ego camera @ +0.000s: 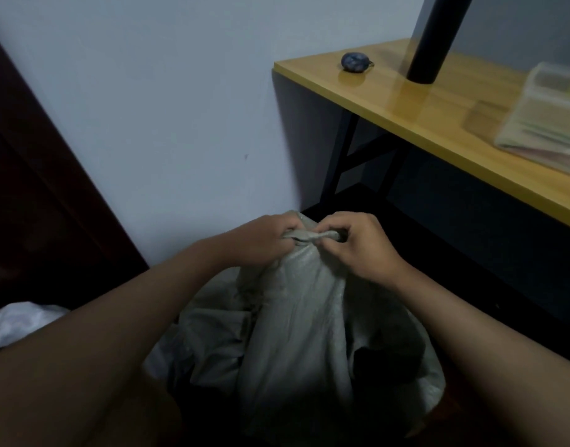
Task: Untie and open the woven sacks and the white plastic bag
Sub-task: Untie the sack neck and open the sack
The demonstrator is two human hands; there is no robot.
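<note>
Head view: your left hand (261,241) and right hand (362,245) both pinch twisted neck (312,235) of grey woven sack (296,317), fingers curled tight round it. Sack stands upright on dark floor between your forearms, near wall corner. White plastic bag (22,321) lies low at left edge. Wooden table (438,124) at right carries blue pouch (353,62) and black post (435,40).

Wall (180,108) close behind sack (293,317); table (438,117) overhangs on R; L side open.

Left hand (261,241) and right hand (361,245) pinch with curled fingers.
</note>
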